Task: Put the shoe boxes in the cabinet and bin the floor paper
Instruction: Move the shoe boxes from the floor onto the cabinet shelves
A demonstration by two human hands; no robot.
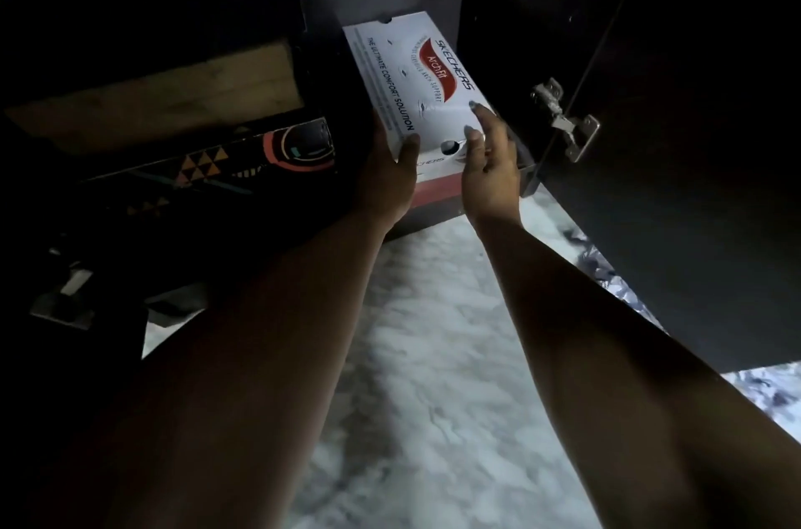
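Forearms: both bare, reaching fwd from the bottom of the view over the floor (433,355), pale and marbled.
L hand (390,177): on the near left corner of the shoe box (416,90); thumb lies on the lid, rest of the fingers wrap under/behind the left side, so it's grasping the box.
R hand (490,168): on the near right end of the lid; fingers (477,112) straight and spread, pressing flat on top, not curled round anything.
Shoe box: white lid w/ red swoosh logo and dark lettering, red band on the near end panel; lengthwise away from the camera, far end already inside the cabinet opening, near end at the front edge. Can't tell if it rests fully on the cabinet base.
Cabinet door (650,138): dark, swung open on the right, just beside the box; metal hinge (568,121) on its inner face.
Black box (216,168): left of the shoe box, dark w/ orange triangles and a round graphic; seems to sit in the cabinet, too dim to be sure.
Tan panel (173,99): behind the black box, in shadow.
Crumpled paper (607,268): greyish bits on the floor by the door's lower edge, right side.
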